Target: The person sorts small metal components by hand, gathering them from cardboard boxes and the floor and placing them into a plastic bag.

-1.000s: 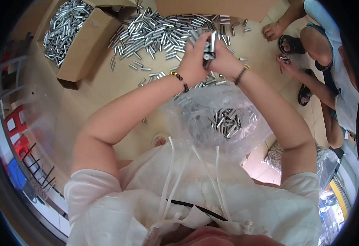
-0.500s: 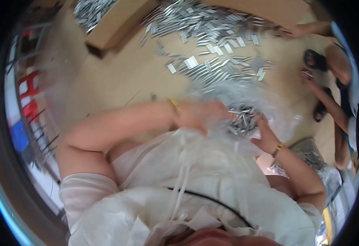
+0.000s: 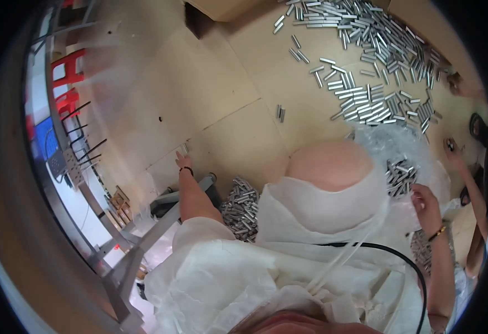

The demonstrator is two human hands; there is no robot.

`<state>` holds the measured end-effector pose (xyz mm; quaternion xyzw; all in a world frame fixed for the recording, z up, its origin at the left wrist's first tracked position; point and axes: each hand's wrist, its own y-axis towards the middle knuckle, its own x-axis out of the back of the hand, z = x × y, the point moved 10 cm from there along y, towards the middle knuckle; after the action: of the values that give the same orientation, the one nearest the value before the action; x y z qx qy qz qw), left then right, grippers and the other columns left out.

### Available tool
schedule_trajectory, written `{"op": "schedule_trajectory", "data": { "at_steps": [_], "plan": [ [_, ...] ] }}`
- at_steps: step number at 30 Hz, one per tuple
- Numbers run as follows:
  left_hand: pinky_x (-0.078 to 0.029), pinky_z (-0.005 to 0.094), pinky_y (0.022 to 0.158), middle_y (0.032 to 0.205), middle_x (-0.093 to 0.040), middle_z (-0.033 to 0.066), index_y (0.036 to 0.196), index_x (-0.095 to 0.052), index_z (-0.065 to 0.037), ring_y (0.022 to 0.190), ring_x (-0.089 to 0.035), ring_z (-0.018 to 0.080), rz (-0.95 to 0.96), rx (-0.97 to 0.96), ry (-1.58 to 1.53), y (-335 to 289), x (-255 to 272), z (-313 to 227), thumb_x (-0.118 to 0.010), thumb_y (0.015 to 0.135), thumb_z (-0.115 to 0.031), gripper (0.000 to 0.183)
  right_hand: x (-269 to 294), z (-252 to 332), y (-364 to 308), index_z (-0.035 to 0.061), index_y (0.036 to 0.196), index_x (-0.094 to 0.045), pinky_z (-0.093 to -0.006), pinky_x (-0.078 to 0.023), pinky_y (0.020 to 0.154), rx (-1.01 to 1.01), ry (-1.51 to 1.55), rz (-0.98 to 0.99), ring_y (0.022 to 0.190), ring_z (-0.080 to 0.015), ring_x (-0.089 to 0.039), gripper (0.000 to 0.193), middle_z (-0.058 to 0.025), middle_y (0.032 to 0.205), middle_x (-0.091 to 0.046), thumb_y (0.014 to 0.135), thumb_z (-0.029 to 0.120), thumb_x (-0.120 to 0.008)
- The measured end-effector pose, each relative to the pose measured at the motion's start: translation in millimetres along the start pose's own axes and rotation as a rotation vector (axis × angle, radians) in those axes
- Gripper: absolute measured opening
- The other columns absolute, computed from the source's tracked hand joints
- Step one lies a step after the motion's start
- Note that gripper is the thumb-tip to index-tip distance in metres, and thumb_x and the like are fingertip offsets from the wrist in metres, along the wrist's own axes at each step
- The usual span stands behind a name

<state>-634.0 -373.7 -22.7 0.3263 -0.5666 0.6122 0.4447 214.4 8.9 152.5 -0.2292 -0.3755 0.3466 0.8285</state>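
A person's left hand (image 3: pixel 183 160) reaches down to the tiled floor (image 3: pixel 216 94), toward its left edge, fingers slightly spread beside small metal pieces (image 3: pixel 185 148); whether it grasps them cannot be told. The right hand (image 3: pixel 425 206), fingers loosely curled, is at the near right edge of a clear plastic bag (image 3: pixel 388 139) with short metal tubes (image 3: pixel 400 178) inside; any grip is unclear. More tubes spread toward the floor's far right edge, beside cardboard (image 3: pixel 439 28). Another heap (image 3: pixel 241 209) lies near the person's left side.
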Motion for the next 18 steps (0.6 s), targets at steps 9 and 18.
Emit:
{"op": "schedule_trajectory", "data": {
  "at_steps": [9, 18],
  "plan": [
    [-0.032, 0.0422, 0.104, 0.143, -0.03, 0.0231, 0.146, -0.009, -0.005, 0.126, -0.038, 0.0378, 0.05, -0.034, -0.24, 89, -23, 33, -0.055, 0.081, -0.017, 0.08, -8, 10, -12, 0.0015, 0.109, -0.057, -0.0299, -0.049, 0.076, -0.2, -0.105, 0.206, 0.089, -0.0203, -0.06, 0.026, -0.0117, 0.101, -0.062, 0.083, -0.002, -0.057],
    [-0.035, 0.0388, 0.103, 0.128, -0.048, 0.0263, 0.128, -0.044, 0.008, 0.121, -0.045, 0.0368, -0.135, -0.036, -0.244, 79, -75, 11, -0.068, 0.071, -0.028, 0.071, 17, 78, 21, -0.0008, 0.109, -0.056, -0.0264, -0.048, 0.073, 0.169, -0.502, 0.325, 0.086, -0.0182, -0.061, 0.031, -0.013, 0.101, -0.064, 0.079, -0.008, -0.051]
  ]
}}
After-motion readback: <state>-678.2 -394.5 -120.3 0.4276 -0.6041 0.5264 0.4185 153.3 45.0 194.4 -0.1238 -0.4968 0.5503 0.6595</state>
